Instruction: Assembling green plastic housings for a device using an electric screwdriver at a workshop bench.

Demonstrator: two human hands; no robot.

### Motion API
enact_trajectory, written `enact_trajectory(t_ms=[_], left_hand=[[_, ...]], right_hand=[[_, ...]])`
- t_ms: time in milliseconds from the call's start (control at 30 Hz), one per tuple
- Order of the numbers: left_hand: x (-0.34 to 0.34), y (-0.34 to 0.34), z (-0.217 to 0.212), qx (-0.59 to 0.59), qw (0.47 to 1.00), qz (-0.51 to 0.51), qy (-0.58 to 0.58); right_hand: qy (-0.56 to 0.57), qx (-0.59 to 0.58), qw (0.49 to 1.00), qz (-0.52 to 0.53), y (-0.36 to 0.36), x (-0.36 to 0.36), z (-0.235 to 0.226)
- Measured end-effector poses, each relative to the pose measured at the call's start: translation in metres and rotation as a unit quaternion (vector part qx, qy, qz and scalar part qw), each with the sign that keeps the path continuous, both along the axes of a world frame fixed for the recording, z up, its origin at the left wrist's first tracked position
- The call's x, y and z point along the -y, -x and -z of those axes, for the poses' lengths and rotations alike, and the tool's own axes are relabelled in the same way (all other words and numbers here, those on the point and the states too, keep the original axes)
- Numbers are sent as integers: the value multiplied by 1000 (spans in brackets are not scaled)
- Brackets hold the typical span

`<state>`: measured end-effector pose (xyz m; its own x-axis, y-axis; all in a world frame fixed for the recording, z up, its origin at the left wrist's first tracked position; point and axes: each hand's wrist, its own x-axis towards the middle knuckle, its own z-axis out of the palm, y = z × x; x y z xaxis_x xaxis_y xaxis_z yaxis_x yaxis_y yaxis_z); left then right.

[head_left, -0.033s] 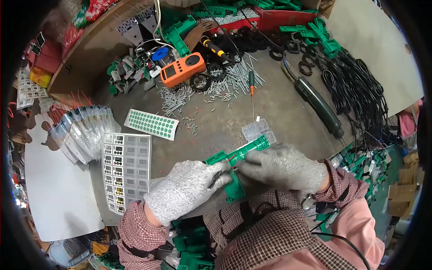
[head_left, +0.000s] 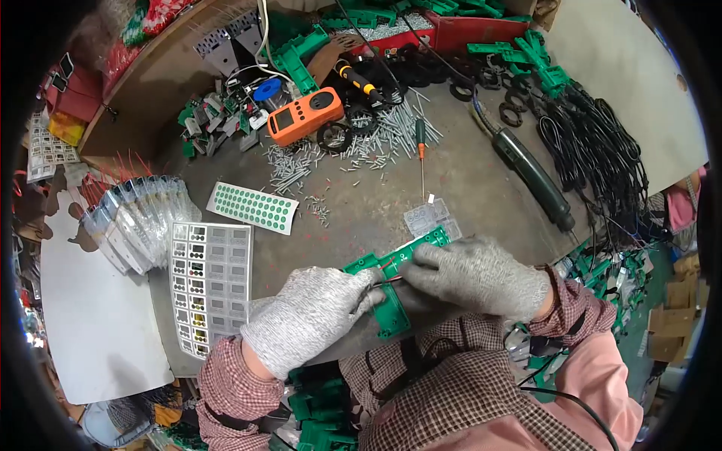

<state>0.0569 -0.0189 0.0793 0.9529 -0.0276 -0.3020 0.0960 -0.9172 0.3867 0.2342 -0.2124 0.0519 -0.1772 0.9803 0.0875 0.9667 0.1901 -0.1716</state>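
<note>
A green plastic housing (head_left: 391, 316) lies at the front of the table, below and between my hands. My left hand (head_left: 312, 312), in a light grey knit glove, is closed on its left side, with thumb and forefinger pressed together over the opening. My right hand (head_left: 474, 278), in a darker-looking grey glove, is closed at the housing's right side. A thin red and dark wire (head_left: 394, 279) crosses the housing from the left fingertips to the right ones. The right fingers seem to pinch its end; the exact grip is hidden.
Behind the housing lie a clear plastic piece (head_left: 430, 219) and a screwdriver (head_left: 421, 146). Label sheets (head_left: 252, 208) are on the left. Farther back are loose metal pins (head_left: 391, 135) and an orange meter (head_left: 306, 116). A dark green power tool (head_left: 532, 177) and bundled black cables (head_left: 594, 139) lie right.
My right hand has shifted slightly to the right, its fingertips drawing away from the left ones, so more of the wire shows. My left hand and the housing have stayed nearly in place.
</note>
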Motion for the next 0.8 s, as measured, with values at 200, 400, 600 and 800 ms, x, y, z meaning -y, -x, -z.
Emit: enact_trajectory(t_ms=[200,400,600,800], left_hand=[[6,-4,11,6,993,95,-68],[0,-17,12,133,988,37,-71],[13,11,55,180,979,-82,55],[0,47,107,371,850,-196,317]], right_hand=[[65,33,997,-20,-4,4,9],[87,-10,995,46,-20,2,-9],[36,-218,964,145,-32,6,5],[56,-318,945,54,-13,-16,29]])
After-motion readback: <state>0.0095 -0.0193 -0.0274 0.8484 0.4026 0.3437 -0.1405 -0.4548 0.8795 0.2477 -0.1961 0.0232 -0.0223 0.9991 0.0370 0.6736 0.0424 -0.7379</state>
